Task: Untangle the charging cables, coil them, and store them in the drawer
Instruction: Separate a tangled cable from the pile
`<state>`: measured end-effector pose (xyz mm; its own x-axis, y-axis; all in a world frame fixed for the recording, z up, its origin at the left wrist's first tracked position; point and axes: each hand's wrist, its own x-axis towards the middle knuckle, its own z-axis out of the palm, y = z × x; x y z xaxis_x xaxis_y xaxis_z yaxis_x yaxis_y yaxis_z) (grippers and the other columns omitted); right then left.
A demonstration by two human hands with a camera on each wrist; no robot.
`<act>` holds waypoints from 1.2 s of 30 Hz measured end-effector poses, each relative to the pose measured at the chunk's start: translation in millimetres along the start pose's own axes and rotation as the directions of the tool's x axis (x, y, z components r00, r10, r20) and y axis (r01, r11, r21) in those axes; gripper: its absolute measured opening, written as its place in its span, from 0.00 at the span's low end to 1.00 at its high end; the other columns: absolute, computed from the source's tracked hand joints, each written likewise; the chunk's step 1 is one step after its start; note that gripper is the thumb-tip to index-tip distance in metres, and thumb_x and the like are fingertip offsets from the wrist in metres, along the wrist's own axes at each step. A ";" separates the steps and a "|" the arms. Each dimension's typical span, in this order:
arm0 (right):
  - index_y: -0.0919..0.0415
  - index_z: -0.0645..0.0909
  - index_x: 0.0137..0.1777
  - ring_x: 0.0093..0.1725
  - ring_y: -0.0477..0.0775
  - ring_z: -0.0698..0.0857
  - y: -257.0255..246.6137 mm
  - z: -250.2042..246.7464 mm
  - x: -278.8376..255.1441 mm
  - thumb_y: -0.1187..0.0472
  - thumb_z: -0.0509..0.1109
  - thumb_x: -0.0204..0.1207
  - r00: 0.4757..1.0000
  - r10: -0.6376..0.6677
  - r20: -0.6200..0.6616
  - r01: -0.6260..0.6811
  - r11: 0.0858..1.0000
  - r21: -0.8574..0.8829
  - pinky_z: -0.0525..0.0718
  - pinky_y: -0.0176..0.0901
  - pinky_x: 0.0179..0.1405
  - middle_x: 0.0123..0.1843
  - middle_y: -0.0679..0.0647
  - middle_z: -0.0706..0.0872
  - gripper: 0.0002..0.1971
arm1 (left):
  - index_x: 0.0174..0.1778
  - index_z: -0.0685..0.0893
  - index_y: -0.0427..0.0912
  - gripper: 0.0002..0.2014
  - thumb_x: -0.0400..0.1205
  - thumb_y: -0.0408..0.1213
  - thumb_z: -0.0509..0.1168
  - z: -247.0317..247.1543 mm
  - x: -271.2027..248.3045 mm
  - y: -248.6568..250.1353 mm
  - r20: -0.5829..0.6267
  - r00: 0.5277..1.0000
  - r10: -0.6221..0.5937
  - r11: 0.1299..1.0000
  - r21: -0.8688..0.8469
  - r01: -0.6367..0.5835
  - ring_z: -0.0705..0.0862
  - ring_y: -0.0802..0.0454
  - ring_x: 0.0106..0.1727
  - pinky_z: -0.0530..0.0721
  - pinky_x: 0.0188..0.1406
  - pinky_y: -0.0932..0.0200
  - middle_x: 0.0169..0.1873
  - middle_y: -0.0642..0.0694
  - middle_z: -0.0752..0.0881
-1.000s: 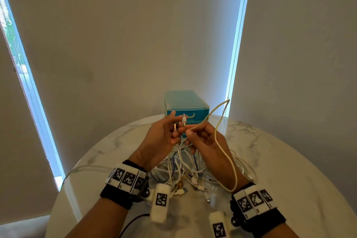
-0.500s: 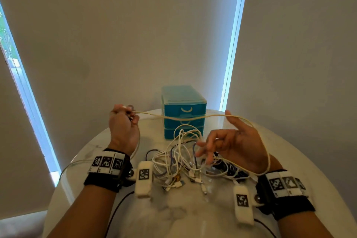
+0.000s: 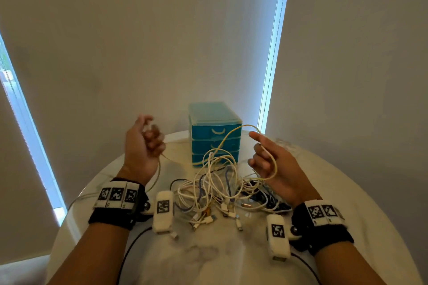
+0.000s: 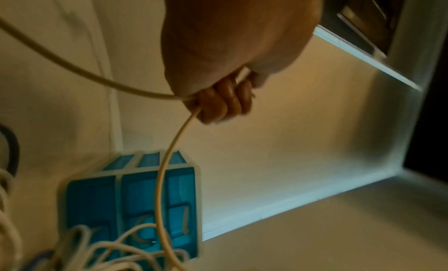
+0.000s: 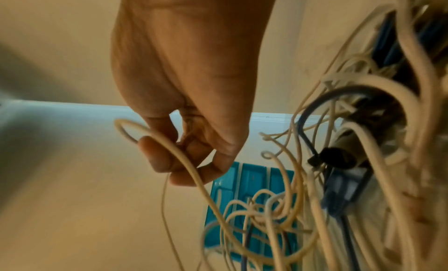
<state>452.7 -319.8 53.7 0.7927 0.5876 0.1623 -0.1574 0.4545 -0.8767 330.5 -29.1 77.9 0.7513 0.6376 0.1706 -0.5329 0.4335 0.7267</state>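
Table: your round white marble table point(image 3: 208, 261) carries everything here.
Tangle: a heap of white, blue and black charging cables point(image 3: 222, 192) lies on the table between your wrists, plugs spilling toward you.
Left hand: your left hand point(image 3: 143, 148) is raised left of the heap, fingers curled tight round a thin cream cable point(image 3: 234, 134).
Right hand: your right hand point(image 3: 275, 164) is up on the right, fingers loosely bent; the cream cable loops over the forefinger, not pinched.
Cream cable: it runs from your left fist across to the right hand, then down into the heap.
Drawers: the small teal plastic three-drawer box point(image 3: 215, 134) stands behind the heap, all drawers closed.
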 end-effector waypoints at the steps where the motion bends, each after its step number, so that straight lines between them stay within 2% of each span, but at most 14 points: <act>1: 0.63 0.84 0.77 0.27 0.47 0.69 3.7 5.1 1.2 0.55 0.62 0.95 0.999 -0.028 -0.016 0.026 0.997 -0.079 0.80 0.49 0.49 0.34 0.51 0.70 0.18 | 0.46 0.83 0.49 0.18 0.94 0.55 0.58 10.8 -9.6 -1.2 0.122 0.991 -0.063 0.987 0.155 0.043 0.60 0.58 0.21 0.53 0.20 0.61 0.24 0.55 0.65; 4: 0.58 0.89 0.70 0.33 0.49 0.76 14.5 23.1 1.8 0.52 0.65 0.95 0.986 -0.149 -0.072 0.122 0.947 -0.297 0.82 0.47 0.46 0.38 0.52 0.83 0.16 | 0.48 0.90 0.48 0.25 0.85 0.68 0.65 37.5 -36.3 -8.8 0.366 0.906 -0.213 0.769 0.635 -0.076 0.60 0.56 0.24 0.55 0.26 0.58 0.26 0.54 0.66; 6: 0.62 0.87 0.69 0.37 0.50 0.84 18.1 33.2 -0.3 0.54 0.66 0.94 0.976 -0.202 -0.078 0.168 0.934 -0.317 0.88 0.47 0.49 0.46 0.54 0.92 0.15 | 0.51 0.94 0.54 0.17 0.82 0.63 0.73 47.3 -49.3 -17.9 0.429 0.866 -0.258 0.561 0.796 -0.227 0.71 0.62 0.26 0.67 0.27 0.65 0.27 0.59 0.77; 7: 0.64 0.86 0.69 0.40 0.50 0.88 18.6 36.8 -2.1 0.54 0.65 0.94 0.976 -0.208 -0.068 0.178 0.935 -0.305 0.90 0.48 0.53 0.50 0.56 0.95 0.15 | 0.52 0.95 0.56 0.12 0.80 0.58 0.78 49.9 -52.7 -22.1 0.444 0.850 -0.284 0.529 0.812 -0.247 0.75 0.65 0.28 0.72 0.30 0.69 0.28 0.61 0.81; 10: 0.63 0.87 0.69 0.54 0.54 0.94 17.2 42.1 -5.4 0.55 0.65 0.94 0.976 -0.211 -0.047 0.187 0.935 -0.300 0.90 0.53 0.64 0.58 0.57 0.96 0.15 | 0.53 0.96 0.51 0.07 0.80 0.43 0.82 51.6 -56.9 -30.8 0.501 0.786 -0.361 0.548 0.796 -0.256 0.86 0.70 0.39 0.80 0.45 0.74 0.36 0.63 0.91; 12: 0.61 0.87 0.70 0.62 0.54 0.94 17.1 42.0 -5.1 0.55 0.64 0.94 0.976 -0.215 -0.043 0.192 0.934 -0.302 0.88 0.56 0.69 0.61 0.56 0.96 0.15 | 0.51 0.98 0.51 0.05 0.81 0.43 0.81 52.7 -57.6 -33.7 0.534 0.779 -0.330 0.564 0.773 -0.291 0.90 0.65 0.47 0.86 0.53 0.67 0.44 0.55 0.96; 16: 0.59 0.83 0.76 0.69 0.55 0.92 16.5 37.4 -3.6 0.56 0.64 0.95 0.984 -0.178 -0.009 0.170 0.954 -0.249 0.87 0.53 0.68 0.67 0.53 0.95 0.16 | 0.50 0.97 0.48 0.08 0.83 0.47 0.79 50.4 -50.1 -36.3 0.481 0.868 -0.125 0.582 0.744 -0.329 0.94 0.52 0.52 0.91 0.55 0.60 0.47 0.46 0.96; 18: 0.59 0.83 0.77 0.67 0.56 0.93 16.5 37.1 -5.2 0.57 0.67 0.93 0.995 -0.094 0.013 0.094 0.963 -0.252 0.88 0.51 0.63 0.65 0.55 0.95 0.16 | 0.51 0.97 0.42 0.10 0.83 0.45 0.78 48.6 -45.9 -36.0 0.425 0.905 -0.028 0.656 0.690 -0.305 0.95 0.50 0.55 0.90 0.56 0.60 0.48 0.47 0.97; 22: 0.57 0.89 0.69 0.63 0.54 0.94 25.8 36.1 -7.8 0.62 0.77 0.86 0.995 -0.014 0.097 0.060 0.873 -0.485 0.91 0.43 0.59 0.61 0.53 0.96 0.14 | 0.51 0.97 0.38 0.13 0.81 0.46 0.79 48.8 -42.6 -39.6 0.317 0.944 0.095 0.760 0.590 -0.274 0.91 0.64 0.42 0.82 0.45 0.71 0.39 0.55 0.94; 25: 0.54 0.92 0.65 0.60 0.49 0.95 27.1 33.1 -6.6 0.67 0.82 0.81 0.995 -0.037 0.090 0.086 0.772 -0.630 0.92 0.46 0.66 0.58 0.49 0.97 0.15 | 0.53 0.96 0.34 0.13 0.82 0.41 0.79 50.4 -41.8 -40.2 0.253 0.949 0.188 0.810 0.507 -0.295 0.89 0.69 0.39 0.81 0.41 0.76 0.43 0.55 0.96; 27: 0.50 0.93 0.62 0.57 0.46 0.95 26.2 32.8 -7.2 0.66 0.83 0.80 0.993 -0.070 0.094 0.115 0.722 -0.683 0.92 0.44 0.63 0.55 0.47 0.97 0.14 | 0.56 0.95 0.34 0.13 0.85 0.41 0.77 51.4 -43.5 -37.1 0.235 0.947 0.218 0.814 0.491 -0.309 0.84 0.71 0.30 0.77 0.33 0.79 0.42 0.55 0.95; 30: 0.49 0.94 0.60 0.53 0.46 0.94 26.6 32.7 -6.7 0.62 0.85 0.79 0.974 -0.219 0.055 0.193 0.678 -0.709 0.93 0.45 0.59 0.51 0.46 0.97 0.12 | 0.61 0.96 0.49 0.14 0.85 0.51 0.75 48.5 -45.9 -37.4 0.313 0.942 0.123 0.755 0.586 -0.294 0.79 0.69 0.28 0.76 0.30 0.78 0.42 0.59 0.91; 32: 0.54 0.94 0.60 0.53 0.48 0.96 25.9 33.7 -7.5 0.62 0.85 0.78 0.952 -0.306 0.016 0.242 0.719 -0.651 0.95 0.49 0.61 0.51 0.49 0.98 0.12 | 0.62 0.95 0.58 0.13 0.83 0.53 0.78 47.1 -48.0 -41.0 0.381 0.925 -0.015 0.675 0.686 -0.272 0.75 0.66 0.27 0.75 0.29 0.74 0.33 0.56 0.81; 36: 0.58 0.92 0.62 0.55 0.54 0.97 18.1 34.9 -9.6 0.64 0.86 0.78 0.913 -0.396 -0.100 0.296 0.811 -0.504 0.96 0.55 0.59 0.53 0.54 0.98 0.14 | 0.67 0.93 0.64 0.19 0.79 0.50 0.82 47.0 -48.6 -48.8 0.449 0.873 -0.189 0.619 0.745 -0.249 0.78 0.66 0.33 0.80 0.47 0.70 0.30 0.56 0.78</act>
<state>421.7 -293.9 52.1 0.8449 0.2897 0.4497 0.4040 0.2055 -0.8914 338.4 -111.1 65.4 0.9318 0.1890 0.3100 -0.2265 -0.3648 0.9031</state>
